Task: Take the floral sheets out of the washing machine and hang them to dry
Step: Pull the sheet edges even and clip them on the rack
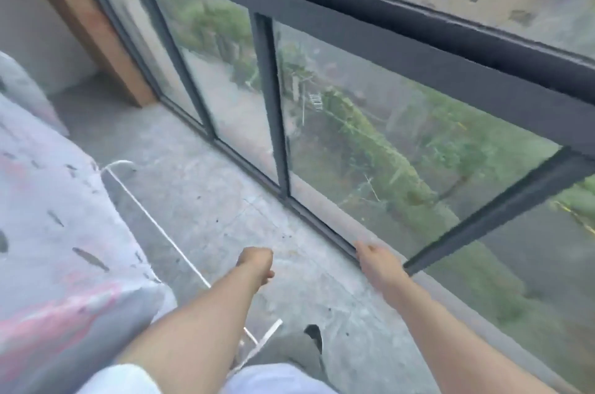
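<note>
**Sheet position.** The sheet (64,200) lies draped over the rack (154,220), covering it up to its right rail. Its long axis runs along that rail, from near the person away toward the far wall. The washing machine is not in view.

**Hand state.** The left hand (256,265) hangs over the floor (225,200), fingers curled under, holding nothing. The right hand (375,260) hangs near the base of the window frame (277,104), fingers loosely together, holding nothing. Motion blur hides finer detail.

**Governing relation.** The sheet lies to the left of both hands and apart from them. The left hand is nearer, just beyond the rail. Judgement: hanging appears largely done, and any smoothing should be led by the left hand reaching leftward across the rail.
</note>
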Available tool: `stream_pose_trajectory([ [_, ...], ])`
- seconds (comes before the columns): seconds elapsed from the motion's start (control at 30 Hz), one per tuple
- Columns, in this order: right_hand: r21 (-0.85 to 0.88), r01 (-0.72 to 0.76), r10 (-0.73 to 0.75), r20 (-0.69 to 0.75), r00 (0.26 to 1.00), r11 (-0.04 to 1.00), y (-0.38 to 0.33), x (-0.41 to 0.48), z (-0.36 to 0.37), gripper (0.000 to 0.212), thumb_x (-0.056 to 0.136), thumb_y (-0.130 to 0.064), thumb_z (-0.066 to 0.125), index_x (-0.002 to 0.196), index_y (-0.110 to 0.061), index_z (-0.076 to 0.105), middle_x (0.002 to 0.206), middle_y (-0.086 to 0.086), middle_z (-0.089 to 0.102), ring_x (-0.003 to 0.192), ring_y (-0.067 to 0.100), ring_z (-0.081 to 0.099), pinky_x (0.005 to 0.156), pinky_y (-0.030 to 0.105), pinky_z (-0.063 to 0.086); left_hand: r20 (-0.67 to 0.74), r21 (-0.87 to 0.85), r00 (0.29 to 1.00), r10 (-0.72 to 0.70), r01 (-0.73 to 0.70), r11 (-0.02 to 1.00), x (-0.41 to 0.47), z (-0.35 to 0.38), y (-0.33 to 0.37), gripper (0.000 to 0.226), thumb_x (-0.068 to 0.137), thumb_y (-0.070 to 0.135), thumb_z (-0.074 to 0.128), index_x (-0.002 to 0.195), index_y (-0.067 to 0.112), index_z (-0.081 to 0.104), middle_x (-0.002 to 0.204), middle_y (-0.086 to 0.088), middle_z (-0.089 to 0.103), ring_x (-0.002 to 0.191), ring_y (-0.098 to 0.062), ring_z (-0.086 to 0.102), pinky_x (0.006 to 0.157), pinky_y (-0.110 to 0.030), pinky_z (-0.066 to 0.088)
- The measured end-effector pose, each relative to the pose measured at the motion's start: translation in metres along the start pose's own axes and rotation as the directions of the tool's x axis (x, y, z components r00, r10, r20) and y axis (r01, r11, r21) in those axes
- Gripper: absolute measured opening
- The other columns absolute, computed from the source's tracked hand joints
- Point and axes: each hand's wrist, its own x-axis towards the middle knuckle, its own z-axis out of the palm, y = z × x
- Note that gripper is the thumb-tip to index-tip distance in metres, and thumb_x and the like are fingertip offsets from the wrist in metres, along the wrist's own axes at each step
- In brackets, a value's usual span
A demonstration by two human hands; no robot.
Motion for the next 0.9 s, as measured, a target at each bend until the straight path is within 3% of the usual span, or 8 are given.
stream_pose_trajectory([
  [0.17,-0.107,0.180,-0.157,0.194,0.968,0.978,-0.106,0.084,0.025,0.039,0.104,-0.038,0.032,0.079,-0.013,0.048,0.077,0.005,0.050,0.071,0.022,0.046,0.065,0.030,0.034,-0.151,-0.260,0.966,-0.210,0.166,0.951,0.064,-0.052,0.002,0.039,0.097,0.010,0.045,0.137,0.007,0.048,0.083,-0.010,0.053,0.072,-0.030,0.066,0.051,-0.026,0.041],
  [0.37,-0.230,0.345,-0.245,0.371,0.896,0.910,-0.228,0.137,0.058,0.045,0.105,-0.039,0.034,0.068,-0.016,0.046,0.070,0.001,0.048,0.073,0.022,0.045,0.066,0.030,0.034,-0.179,-0.555,0.914,-0.364,0.212,0.805,0.099,-0.112,0.023,0.035,0.099,0.013,0.044,0.132,0.007,0.053,0.082,-0.011,0.055,0.061,-0.026,0.061,0.049,-0.026,0.039],
  [0.47,-0.209,0.415,-0.266,0.504,0.822,0.886,-0.295,0.156,0.092,0.040,0.105,-0.040,0.037,0.092,-0.008,0.058,0.094,0.010,0.060,0.084,0.025,0.051,0.077,0.030,0.040,-0.175,-0.717,0.897,-0.406,0.166,0.677,0.112,-0.141,0.041,0.029,0.099,0.010,0.040,0.123,0.009,0.055,0.079,-0.008,0.051,0.056,-0.021,0.059,0.050,-0.025,0.039],
  [0.53,-0.243,0.472,-0.267,0.573,0.775,0.848,-0.340,0.167,0.123,0.049,0.105,-0.040,0.033,0.105,-0.002,0.064,0.107,0.013,0.066,0.086,0.027,0.055,0.079,0.035,0.045,-0.170,-0.813,0.888,-0.427,0.119,0.570,0.119,-0.159,0.056,0.022,0.099,0.010,0.043,0.117,0.010,0.055,0.081,-0.008,0.050,0.056,-0.021,0.059,0.052,-0.026,0.040],
  [0.6,-0.296,0.536,-0.261,0.629,0.732,0.791,-0.376,0.177,0.151,0.052,0.105,-0.041,0.030,0.113,-0.002,0.064,0.106,0.010,0.065,0.080,0.026,0.055,0.076,0.034,0.046,-0.174,-0.881,0.879,-0.444,0.063,0.470,0.129,-0.173,0.066,0.018,0.099,0.009,0.045,0.114,0.009,0.056,0.082,-0.008,0.052,0.056,-0.022,0.060,0.050,-0.025,0.042],
  [0.7,-0.328,0.650,-0.252,0.731,0.634,0.686,-0.428,0.191,0.191,0.042,0.105,-0.034,0.029,0.098,-0.004,0.057,0.095,0.008,0.052,0.072,0.023,0.044,0.063,0.029,0.036,-0.162,-0.955,0.858,-0.488,-0.012,0.295,0.139,-0.187,0.078,0.013,0.100,0.011,0.049,0.112,0.010,0.054,0.082,-0.008,0.053,0.060,-0.022,0.061,0.047,-0.025,0.043],
  [0.8,-0.346,0.752,-0.259,0.789,0.557,0.561,-0.475,0.200,0.227,0.037,0.107,-0.034,0.028,0.091,-0.007,0.049,0.086,0.007,0.048,0.077,0.024,0.046,0.068,0.027,0.035,-0.149,-0.987,0.829,-0.538,-0.091,0.134,0.142,-0.197,0.087,0.010,0.100,0.012,0.050,0.110,0.010,0.053,0.087,-0.008,0.056,0.065,-0.023,0.060,0.042,-0.024,0.045],
  [0.9,-0.363,0.811,-0.235,0.831,0.505,0.459,-0.518,0.206,0.270,0.045,0.107,-0.035,0.028,0.118,-0.002,0.057,0.110,0.012,0.056,0.092,0.026,0.048,0.080,0.030,0.036,-0.132,-0.988,0.796,-0.590,-0.153,0.016,0.152,-0.209,0.092,0.013,0.102,0.012,0.050,0.113,0.009,0.052,0.087,-0.008,0.057,0.066,-0.023,0.062,0.049,-0.027,0.043],
])
